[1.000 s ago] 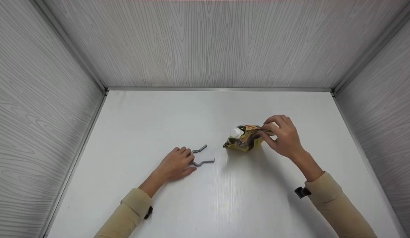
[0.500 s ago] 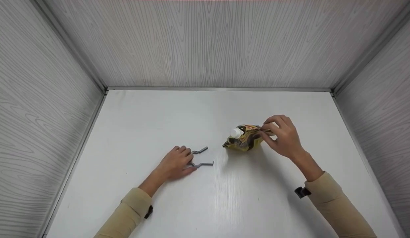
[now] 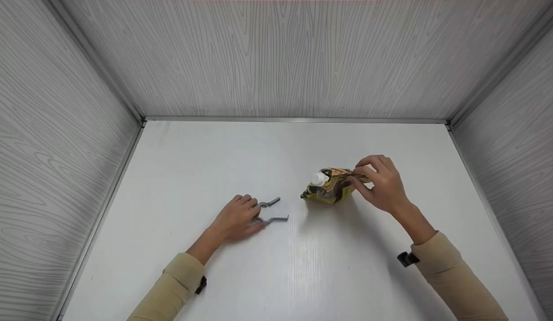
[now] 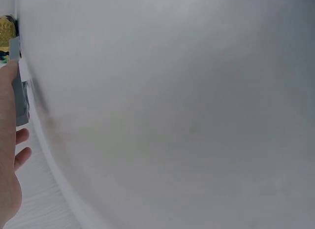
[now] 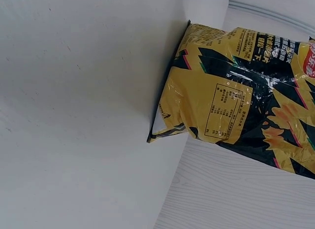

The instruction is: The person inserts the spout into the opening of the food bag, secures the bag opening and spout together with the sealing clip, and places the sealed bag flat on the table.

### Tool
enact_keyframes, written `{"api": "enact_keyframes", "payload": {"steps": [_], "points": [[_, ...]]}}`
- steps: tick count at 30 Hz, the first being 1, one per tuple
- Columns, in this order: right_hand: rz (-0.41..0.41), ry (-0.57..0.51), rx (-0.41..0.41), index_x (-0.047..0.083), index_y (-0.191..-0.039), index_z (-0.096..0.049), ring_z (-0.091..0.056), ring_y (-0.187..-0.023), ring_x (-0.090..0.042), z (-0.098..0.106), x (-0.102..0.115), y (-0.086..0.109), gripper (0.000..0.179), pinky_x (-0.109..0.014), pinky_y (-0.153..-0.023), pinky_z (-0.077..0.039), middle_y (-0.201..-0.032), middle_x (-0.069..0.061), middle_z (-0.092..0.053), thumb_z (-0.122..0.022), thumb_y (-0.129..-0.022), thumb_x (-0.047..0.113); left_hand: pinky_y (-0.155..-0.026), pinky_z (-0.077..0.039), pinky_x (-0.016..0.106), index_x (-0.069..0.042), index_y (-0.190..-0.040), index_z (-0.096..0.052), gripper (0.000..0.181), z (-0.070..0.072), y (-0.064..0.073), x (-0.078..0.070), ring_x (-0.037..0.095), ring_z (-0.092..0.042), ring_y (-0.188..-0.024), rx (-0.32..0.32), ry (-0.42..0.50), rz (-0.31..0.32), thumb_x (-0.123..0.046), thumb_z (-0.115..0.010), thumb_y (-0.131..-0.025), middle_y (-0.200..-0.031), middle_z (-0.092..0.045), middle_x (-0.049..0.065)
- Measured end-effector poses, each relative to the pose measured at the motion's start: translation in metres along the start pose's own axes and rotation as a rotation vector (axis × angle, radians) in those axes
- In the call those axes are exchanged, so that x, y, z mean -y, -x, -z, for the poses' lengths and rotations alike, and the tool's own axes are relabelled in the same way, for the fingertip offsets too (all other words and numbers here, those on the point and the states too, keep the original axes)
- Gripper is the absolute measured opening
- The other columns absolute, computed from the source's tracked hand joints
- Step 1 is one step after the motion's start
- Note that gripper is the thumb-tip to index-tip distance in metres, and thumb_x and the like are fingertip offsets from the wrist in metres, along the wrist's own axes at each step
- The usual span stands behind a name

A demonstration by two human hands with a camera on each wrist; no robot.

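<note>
In the head view my left hand (image 3: 236,218) grips a grey tongs-like tool (image 3: 276,219), its two bent arms pointing right and spread apart. My fingers hide the tool's near end. The left wrist view shows a flat grey part of it (image 4: 19,98) by the thumb. My right hand (image 3: 381,185) pinches the gathered top edge of a yellow and black snack bag (image 3: 336,191). In the right wrist view the printed bag (image 5: 221,101) stands on its bottom edge on the table. A white round cap-like piece (image 3: 319,179) sits at the bag's upper left; how it attaches is unclear.
The white tabletop (image 3: 214,156) is bounded by grey wood-grain panels at the back (image 3: 281,62), left (image 3: 49,156) and right (image 3: 517,133). A gap of bare table separates the tool's tips from the bag.
The tool's arms have dipped slightly toward me and come partly back up. My left fingers have shifted a little on it. The right hand and the bag have stayed in place.
</note>
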State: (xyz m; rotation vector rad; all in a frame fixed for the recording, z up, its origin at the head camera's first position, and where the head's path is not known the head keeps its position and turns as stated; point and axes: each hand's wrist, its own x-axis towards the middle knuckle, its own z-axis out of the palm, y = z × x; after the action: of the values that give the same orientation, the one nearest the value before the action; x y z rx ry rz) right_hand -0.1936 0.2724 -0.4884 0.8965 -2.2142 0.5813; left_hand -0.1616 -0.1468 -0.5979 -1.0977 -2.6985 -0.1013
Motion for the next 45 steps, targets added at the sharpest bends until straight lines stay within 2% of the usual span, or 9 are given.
{"api": "enact_keyframes", "payload": {"steps": [7,19,25,32,45], "points": [[-0.003,0.001,0.001,0.004,-0.091,-0.073,-0.062,-0.097,-0.034,0.001,0.0,0.0,0.014,-0.052,-0.086,-0.05,-0.1,-0.015,-0.068,-0.084,-0.086,0.011,-0.092,-0.054,0.038,-0.018,-0.099,-0.067,0.039,0.003,0.0,-0.001,0.018,-0.062,-0.101,-0.008,0.023,0.025,-0.057,-0.062,-0.102,-0.103,-0.069,-0.002],[-0.004,-0.003,-0.002,0.005,-0.091,-0.074,-0.062,-0.096,-0.034,0.0,0.001,0.0,0.015,-0.052,-0.086,-0.049,-0.1,-0.015,-0.068,-0.086,-0.085,0.011,-0.091,-0.055,0.036,-0.018,-0.094,-0.069,0.036,0.003,-0.004,-0.004,0.017,-0.064,-0.1,-0.126,0.055,0.002,-0.053,-0.076,-0.094,-0.098,-0.071,-0.004],[-0.001,-0.006,-0.003,0.005,-0.091,-0.074,-0.062,-0.095,-0.034,0.001,0.001,0.0,0.015,-0.053,-0.085,-0.049,-0.099,-0.015,-0.069,-0.086,-0.085,0.01,-0.093,-0.055,0.035,-0.018,-0.092,-0.069,0.035,0.002,-0.006,-0.005,0.017,-0.064,-0.1,-0.168,0.044,-0.01,-0.052,-0.079,-0.091,-0.097,-0.072,-0.004],[0.002,-0.005,-0.003,0.004,-0.091,-0.073,-0.062,-0.095,-0.035,0.001,0.001,-0.001,0.015,-0.053,-0.086,-0.049,-0.099,-0.015,-0.069,-0.086,-0.085,0.01,-0.091,-0.056,0.036,-0.017,-0.091,-0.069,0.034,0.002,-0.01,-0.008,0.017,-0.064,-0.097,-0.224,0.082,-0.019,-0.049,-0.08,-0.091,-0.096,-0.072,-0.004],[-0.002,0.004,-0.005,0.004,-0.09,-0.074,-0.063,-0.095,-0.034,0.001,0.002,-0.002,0.015,-0.053,-0.085,-0.05,-0.098,-0.015,-0.069,-0.086,-0.084,0.01,-0.094,-0.054,0.035,-0.018,-0.091,-0.07,0.034,0.007,-0.023,-0.016,0.016,-0.064,-0.098,-0.27,0.076,-0.036,-0.049,-0.083,-0.089,-0.095,-0.072,-0.006]]}}
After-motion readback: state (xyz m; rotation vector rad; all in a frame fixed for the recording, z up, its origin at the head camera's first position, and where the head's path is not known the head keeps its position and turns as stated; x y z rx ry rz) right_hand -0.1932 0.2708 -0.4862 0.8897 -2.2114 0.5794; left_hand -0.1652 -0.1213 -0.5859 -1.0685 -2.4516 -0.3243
